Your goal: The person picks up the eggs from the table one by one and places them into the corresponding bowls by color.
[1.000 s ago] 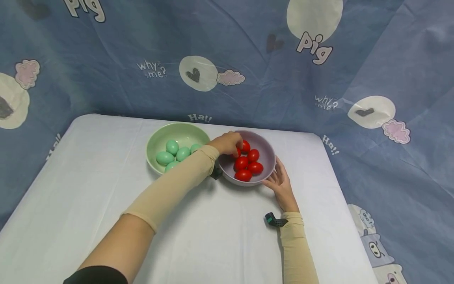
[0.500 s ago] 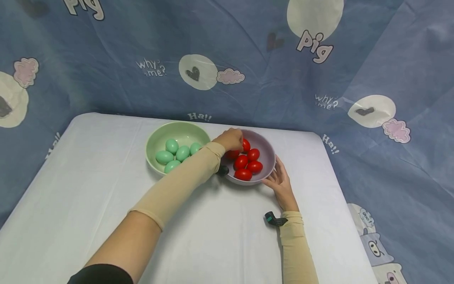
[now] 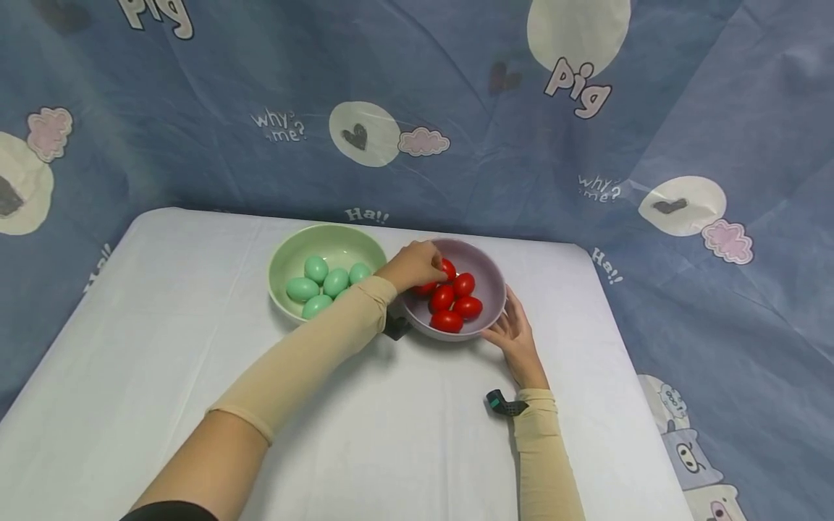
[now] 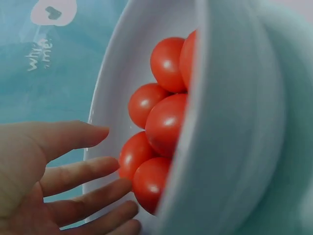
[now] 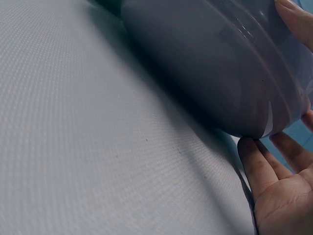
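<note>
In the head view, a purple bowl (image 3: 485, 271) holds several smooth red eggs (image 3: 447, 320). Over its left rim reaches my left hand (image 3: 410, 265). The left wrist view shows that left hand (image 4: 63, 181) with loosely extended, spread fingers and nothing in them; its fingertips are beside the red eggs (image 4: 166, 125), and whether they touch cannot be told. My right hand (image 3: 519, 344) rests against the bowl's right front side. Seen from the right wrist, its spread fingers (image 5: 259, 164) and thumb touch the outer wall of the bowl (image 5: 210, 63).
Left of the purple bowl, close beside it, stands a green bowl (image 3: 280, 268) with several pale green eggs (image 3: 302, 289), partly hidden by my left forearm. A white cloth covers the table (image 3: 391, 434). Behind hangs a blue printed curtain (image 3: 260, 174).
My left hand moved slightly right into the purple bowl, then back left. The red egg beside its fingertips now lies a little farther left and nearer. My right hand stays put.
</note>
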Demonstrator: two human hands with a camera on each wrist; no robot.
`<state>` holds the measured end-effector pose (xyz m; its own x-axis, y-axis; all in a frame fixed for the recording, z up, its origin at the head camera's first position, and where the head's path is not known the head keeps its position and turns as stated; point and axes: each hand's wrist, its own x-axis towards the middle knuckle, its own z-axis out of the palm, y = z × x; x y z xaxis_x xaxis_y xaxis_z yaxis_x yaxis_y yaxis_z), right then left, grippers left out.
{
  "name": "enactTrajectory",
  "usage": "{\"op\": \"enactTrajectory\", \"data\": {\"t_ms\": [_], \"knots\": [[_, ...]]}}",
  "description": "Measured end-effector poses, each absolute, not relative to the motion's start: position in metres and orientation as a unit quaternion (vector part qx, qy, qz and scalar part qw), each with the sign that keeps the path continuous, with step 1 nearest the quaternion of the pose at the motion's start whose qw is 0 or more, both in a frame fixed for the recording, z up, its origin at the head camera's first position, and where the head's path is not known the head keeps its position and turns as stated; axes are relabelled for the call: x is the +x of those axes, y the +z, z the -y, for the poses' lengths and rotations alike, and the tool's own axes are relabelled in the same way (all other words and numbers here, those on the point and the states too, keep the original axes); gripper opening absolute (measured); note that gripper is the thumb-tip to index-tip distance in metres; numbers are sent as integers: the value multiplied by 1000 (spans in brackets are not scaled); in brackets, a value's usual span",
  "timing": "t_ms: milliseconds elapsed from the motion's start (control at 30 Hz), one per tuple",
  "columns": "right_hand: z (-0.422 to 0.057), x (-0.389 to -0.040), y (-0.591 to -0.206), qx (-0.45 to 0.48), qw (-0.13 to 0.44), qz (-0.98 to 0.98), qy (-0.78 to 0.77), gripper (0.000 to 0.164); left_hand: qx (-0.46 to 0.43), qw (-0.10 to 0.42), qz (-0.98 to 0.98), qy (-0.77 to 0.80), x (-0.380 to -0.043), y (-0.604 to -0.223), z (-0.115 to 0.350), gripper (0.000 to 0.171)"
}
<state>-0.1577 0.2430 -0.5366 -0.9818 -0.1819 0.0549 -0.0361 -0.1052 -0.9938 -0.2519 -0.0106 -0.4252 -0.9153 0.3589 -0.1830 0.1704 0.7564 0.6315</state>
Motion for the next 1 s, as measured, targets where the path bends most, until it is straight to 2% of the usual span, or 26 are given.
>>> {"op": "enactTrajectory", "data": {"t_ms": [333,567,800,1000], "knots": [[-244,-159,-537,-80,53,-668,-738,99,180,97,-900,386,-215,-437,31,28],[-243,-162,-540,-90,48,-683,-724,99,246,26,-888,388,-179,-452,49,28],[-245,-161,-538,-86,51,-694,-713,103,254,21,-887,384,-147,-468,68,44],[-256,-152,-532,-71,41,-753,-653,107,273,-12,-891,362,-121,-473,90,50]]}}
